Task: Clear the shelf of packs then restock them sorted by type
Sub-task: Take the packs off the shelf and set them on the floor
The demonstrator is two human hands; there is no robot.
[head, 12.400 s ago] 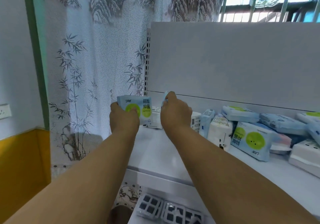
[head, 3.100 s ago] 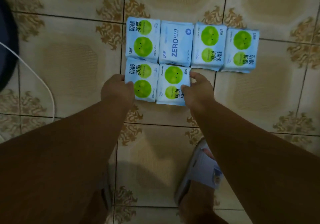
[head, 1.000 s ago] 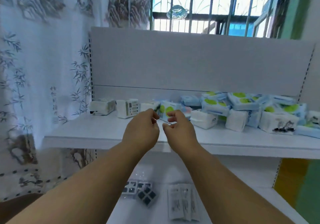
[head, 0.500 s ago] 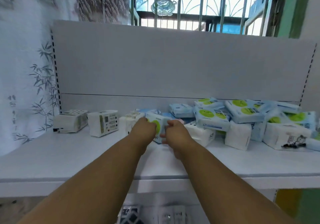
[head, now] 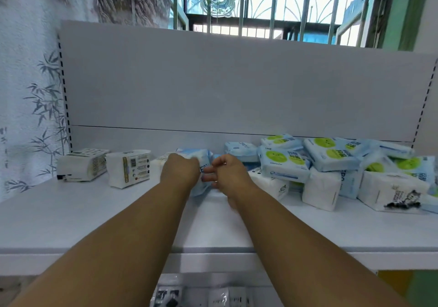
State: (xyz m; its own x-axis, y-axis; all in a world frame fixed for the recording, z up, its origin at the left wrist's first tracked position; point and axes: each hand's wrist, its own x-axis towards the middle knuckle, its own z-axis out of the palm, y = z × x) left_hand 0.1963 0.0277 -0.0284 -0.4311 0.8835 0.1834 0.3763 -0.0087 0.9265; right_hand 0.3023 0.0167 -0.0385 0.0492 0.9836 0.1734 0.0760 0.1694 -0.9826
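Observation:
On the white shelf, a light blue pack stands on edge at the middle. My left hand grips its left side, and my right hand curls its fingers against the right edge. To the right lies a jumbled pile: blue packs with green circles, plain blue packs and white tissue packs. My hands hide the lower part of the held pack.
Two white boxes sit at the shelf's left end. The grey back panel closes the rear. A lower shelf holds small sachets. A bamboo-print curtain hangs on the left.
Both hands went from the packs laid on the floor back to the shelf. In the last half second the pack between them turned from its green-circle face to a plain blue side.

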